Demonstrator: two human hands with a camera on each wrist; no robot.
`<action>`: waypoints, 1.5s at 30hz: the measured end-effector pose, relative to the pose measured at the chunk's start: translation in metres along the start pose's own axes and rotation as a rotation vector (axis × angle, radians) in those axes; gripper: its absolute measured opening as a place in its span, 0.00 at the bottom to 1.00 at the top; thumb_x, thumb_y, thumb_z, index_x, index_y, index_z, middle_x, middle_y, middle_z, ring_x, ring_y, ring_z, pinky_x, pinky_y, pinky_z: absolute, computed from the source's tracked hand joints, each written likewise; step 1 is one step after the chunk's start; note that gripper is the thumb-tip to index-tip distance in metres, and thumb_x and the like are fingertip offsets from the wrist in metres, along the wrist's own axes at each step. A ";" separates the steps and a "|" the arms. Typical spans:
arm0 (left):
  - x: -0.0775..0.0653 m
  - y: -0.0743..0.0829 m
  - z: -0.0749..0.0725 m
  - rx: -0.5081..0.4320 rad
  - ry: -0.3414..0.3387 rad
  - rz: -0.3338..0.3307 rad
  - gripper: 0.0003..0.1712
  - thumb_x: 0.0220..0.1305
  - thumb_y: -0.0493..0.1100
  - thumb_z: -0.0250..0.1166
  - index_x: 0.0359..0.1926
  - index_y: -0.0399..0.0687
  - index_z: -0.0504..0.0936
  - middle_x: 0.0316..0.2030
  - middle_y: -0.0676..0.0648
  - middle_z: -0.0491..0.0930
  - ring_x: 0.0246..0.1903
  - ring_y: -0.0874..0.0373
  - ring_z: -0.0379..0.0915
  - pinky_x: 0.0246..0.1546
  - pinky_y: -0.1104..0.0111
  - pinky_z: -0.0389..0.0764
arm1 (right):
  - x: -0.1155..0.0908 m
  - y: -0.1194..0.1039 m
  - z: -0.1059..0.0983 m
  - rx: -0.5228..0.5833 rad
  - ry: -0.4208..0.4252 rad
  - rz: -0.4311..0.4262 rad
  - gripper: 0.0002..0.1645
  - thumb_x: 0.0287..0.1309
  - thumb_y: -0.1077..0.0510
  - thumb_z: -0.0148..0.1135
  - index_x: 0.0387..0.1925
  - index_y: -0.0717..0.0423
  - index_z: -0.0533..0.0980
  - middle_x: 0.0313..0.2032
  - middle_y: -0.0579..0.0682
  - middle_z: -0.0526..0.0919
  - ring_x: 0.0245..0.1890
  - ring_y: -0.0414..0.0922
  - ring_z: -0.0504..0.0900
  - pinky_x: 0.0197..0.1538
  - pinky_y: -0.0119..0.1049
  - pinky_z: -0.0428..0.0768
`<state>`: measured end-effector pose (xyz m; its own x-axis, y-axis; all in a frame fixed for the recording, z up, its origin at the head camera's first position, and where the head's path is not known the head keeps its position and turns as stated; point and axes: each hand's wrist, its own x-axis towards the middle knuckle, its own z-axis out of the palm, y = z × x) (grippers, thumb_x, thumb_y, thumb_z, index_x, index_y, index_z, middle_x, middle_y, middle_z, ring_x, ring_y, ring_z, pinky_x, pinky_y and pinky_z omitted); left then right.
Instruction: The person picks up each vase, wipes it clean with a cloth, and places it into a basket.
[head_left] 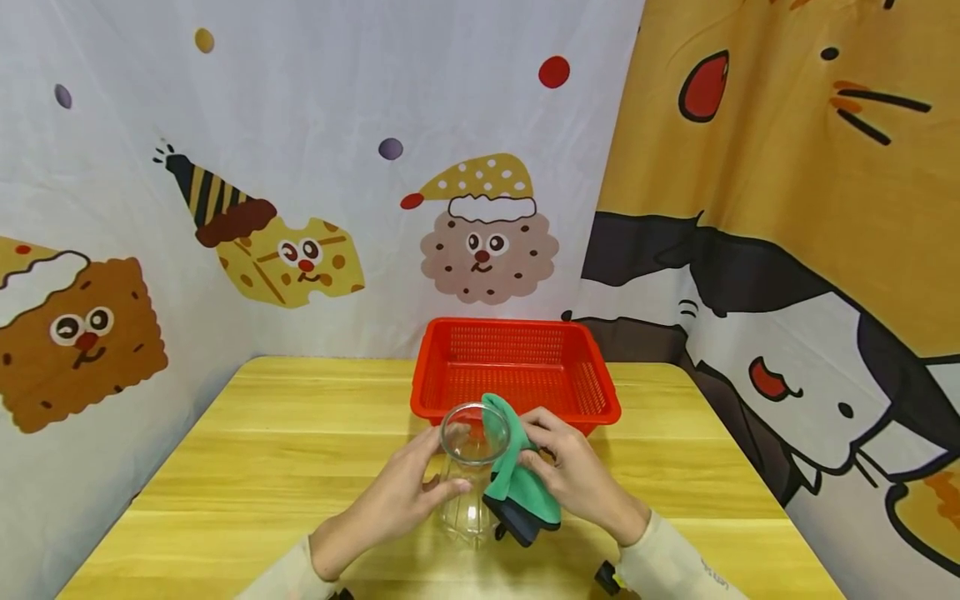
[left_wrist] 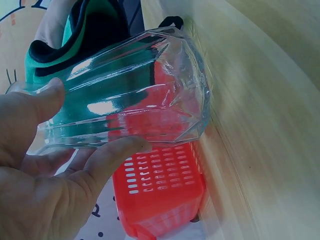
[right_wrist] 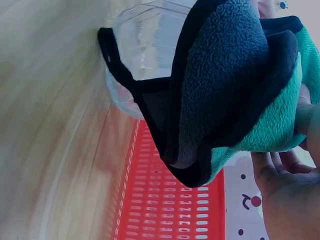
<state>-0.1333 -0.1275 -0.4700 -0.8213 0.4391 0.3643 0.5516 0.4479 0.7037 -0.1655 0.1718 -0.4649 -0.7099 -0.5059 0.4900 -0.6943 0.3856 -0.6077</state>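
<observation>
Glass jar (head_left: 468,517) gripped in left hand (head_left: 405,486), green-and-grey cloth (head_left: 529,493) pinched in right hand (head_left: 567,467), lower centre of frame; apparently wiping, next likely calling for firm cloth contact.

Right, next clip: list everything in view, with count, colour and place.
table: 1, yellowish, lower view
basket: 1, red, far side of the table
glass: 1, clear, nearer than the basket
cloth: 1, green and dark grey, right of the glass
cartoon backdrop: panel count unclear, mainly white and orange, behind and beside the table
dark pieces: 2 seen, black, by the sleeves
sleeves: 2, pale, at the wrists
left hand: 1, bare, holding the glass
right hand: 1, bare, holding the cloth
</observation>
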 end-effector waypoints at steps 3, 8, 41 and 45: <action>0.000 -0.001 0.000 0.008 0.000 0.001 0.39 0.76 0.44 0.81 0.82 0.49 0.76 0.71 0.44 0.86 0.72 0.41 0.85 0.67 0.44 0.94 | 0.000 0.000 0.000 -0.041 -0.026 -0.029 0.26 0.75 0.67 0.75 0.71 0.53 0.87 0.61 0.46 0.87 0.57 0.43 0.91 0.54 0.34 0.97; 0.000 -0.002 0.000 -0.007 -0.007 -0.014 0.40 0.75 0.43 0.81 0.82 0.50 0.76 0.72 0.43 0.86 0.72 0.40 0.85 0.64 0.48 0.96 | 0.001 -0.001 0.000 -0.098 -0.051 -0.048 0.26 0.77 0.66 0.74 0.72 0.55 0.87 0.61 0.46 0.85 0.55 0.40 0.90 0.52 0.32 0.96; 0.000 -0.004 0.002 -0.029 -0.008 -0.039 0.41 0.75 0.43 0.82 0.83 0.51 0.75 0.73 0.42 0.84 0.72 0.39 0.84 0.55 0.68 0.96 | -0.003 0.008 0.003 -0.197 -0.237 -0.035 0.27 0.80 0.59 0.72 0.75 0.57 0.84 0.70 0.51 0.82 0.59 0.43 0.91 0.58 0.31 0.95; 0.000 -0.003 0.002 -0.062 -0.011 -0.048 0.41 0.75 0.41 0.81 0.83 0.50 0.75 0.73 0.41 0.84 0.72 0.38 0.84 0.51 0.72 0.95 | -0.003 0.011 0.003 -0.217 -0.268 -0.017 0.20 0.79 0.60 0.73 0.67 0.57 0.88 0.69 0.51 0.83 0.61 0.44 0.91 0.60 0.32 0.94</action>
<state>-0.1351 -0.1271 -0.4733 -0.8449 0.4268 0.3225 0.5011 0.4201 0.7566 -0.1701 0.1749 -0.4751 -0.6616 -0.6873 0.2999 -0.7353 0.5161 -0.4393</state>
